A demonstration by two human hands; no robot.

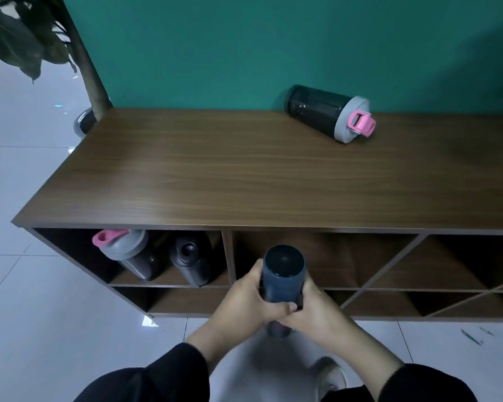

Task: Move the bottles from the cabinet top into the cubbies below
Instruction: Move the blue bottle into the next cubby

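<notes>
A person holds a dark blue bottle (pixel 283 274) in front of the cabinet (pixel 244 175), level with the open cubbies, its flat end turned toward the camera. Both hands share the load: the left hand (pixel 244 300) wraps the bottle's left side, the right hand (pixel 311 309) its right, fingers curled and pressed together around the body, thumbs meeting just beneath it. The two-handed hold looks meant to steady the bottle and aim it at the middle cubby (pixel 317 256), which stands open directly behind it. Whether it enters end-first cannot be told yet.

One shaker (pixel 328 113) remains on the cabinet top, lying on its side close to the green wall (pixel 244 47), grey lid and pink cap pointing right; it appears to rest where it could roll, so it likely goes next.

Two bottles already sit in the upper left cubby: a pink-capped shaker (pixel 128 253) leaning outward, and a black bottle (pixel 190 259) just beside it, both tilted with tops toward the opening.

The count: four bottles in all, one on top, one in hand, two stowed. The cubby below those two looks empty, as do the diagonal-divided ones at right. A plant (pixel 18 33) stands at far left.
</notes>
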